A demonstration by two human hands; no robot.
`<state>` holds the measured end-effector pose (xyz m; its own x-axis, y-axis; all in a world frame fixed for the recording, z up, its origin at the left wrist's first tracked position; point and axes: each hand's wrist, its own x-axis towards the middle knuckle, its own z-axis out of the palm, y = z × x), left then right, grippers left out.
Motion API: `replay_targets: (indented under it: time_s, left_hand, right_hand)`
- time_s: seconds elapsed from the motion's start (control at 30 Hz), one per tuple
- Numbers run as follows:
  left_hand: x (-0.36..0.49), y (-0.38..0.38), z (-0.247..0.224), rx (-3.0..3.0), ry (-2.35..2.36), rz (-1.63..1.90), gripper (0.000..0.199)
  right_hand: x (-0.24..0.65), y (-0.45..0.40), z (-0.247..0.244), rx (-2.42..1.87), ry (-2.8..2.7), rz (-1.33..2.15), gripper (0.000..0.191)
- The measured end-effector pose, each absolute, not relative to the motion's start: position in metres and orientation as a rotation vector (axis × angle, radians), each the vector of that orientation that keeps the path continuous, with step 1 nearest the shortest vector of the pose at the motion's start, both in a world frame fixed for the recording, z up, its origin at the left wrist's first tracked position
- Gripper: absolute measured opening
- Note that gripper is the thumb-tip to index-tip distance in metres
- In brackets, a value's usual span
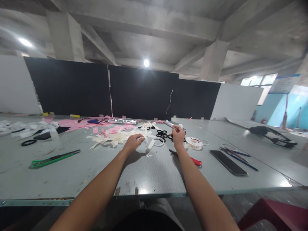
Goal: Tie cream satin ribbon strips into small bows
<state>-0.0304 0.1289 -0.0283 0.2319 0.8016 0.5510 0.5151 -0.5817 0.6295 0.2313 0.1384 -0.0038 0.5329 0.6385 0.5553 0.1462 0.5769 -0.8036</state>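
My left hand (133,143) is closed, thumb and fingers curled together at the right edge of a heap of cream-white strips (113,138). Something pale shows at its fingertips, too small to make out. Raised a little above the table, my right hand (178,136) has its fingers pinched together; what they hold, if anything, cannot be made out. Between the hands lie a white ring (159,141) and several black rings (161,133). Beside my right hand sits a white spool (193,142). Red-handled scissors (196,161) lie partly hidden under my right forearm.
A green utility knife (55,158) and a black ring (29,142) lie at left. Pink scraps (77,123) spread along the back. To the right are a phone (228,162), dark slim tools (242,158) and a black headset-like thing (271,134). A dark partition (144,93) stands behind the table.
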Motion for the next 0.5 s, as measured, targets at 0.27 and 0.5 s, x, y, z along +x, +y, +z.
replay_targets:
  time_s: [0.27, 0.5]
  left_hand:
    - [-0.031, 0.127, -0.027, 2.186, 1.229, 1.284, 0.029]
    - [-0.031, 0.127, -0.028, 2.191, 1.225, 1.286, 0.028]
  right_hand:
    - [0.247, 0.136, 0.005, -0.769, -0.693, 0.584, 0.020]
    - [0.245, 0.141, -0.003, -0.781, -0.724, 0.794, 0.014]
